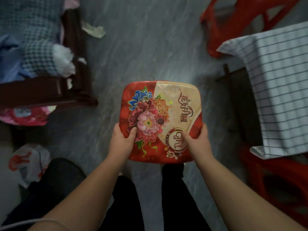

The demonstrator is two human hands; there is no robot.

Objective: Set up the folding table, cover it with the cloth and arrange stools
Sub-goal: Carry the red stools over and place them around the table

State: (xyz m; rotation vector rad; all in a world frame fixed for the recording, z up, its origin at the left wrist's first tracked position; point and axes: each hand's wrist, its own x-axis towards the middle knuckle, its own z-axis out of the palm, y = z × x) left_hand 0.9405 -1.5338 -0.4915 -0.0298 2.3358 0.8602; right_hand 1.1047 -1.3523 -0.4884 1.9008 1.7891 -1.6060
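A square red gift tin [162,114] with printed flowers and a cream panel hangs above the grey floor in the middle of the view. My left hand [122,140] grips its near left edge, thumb on the lid. My right hand [197,140] grips the near right edge the same way. At the right stands the folding table, covered by a white cloth with a dark grid [275,84] that drapes over its corner. One red plastic stool [233,22] stands beyond the table at the top right. Another red stool [280,182] sits under the cloth's near edge.
A dark wooden bench [73,77] with a checked blue garment [33,39] on it fills the upper left. A pink flowered bundle [25,115] lies below it. A red and white plastic bag [28,162] and a paper scrap [93,30] lie on the floor. My dark trouser legs are below.
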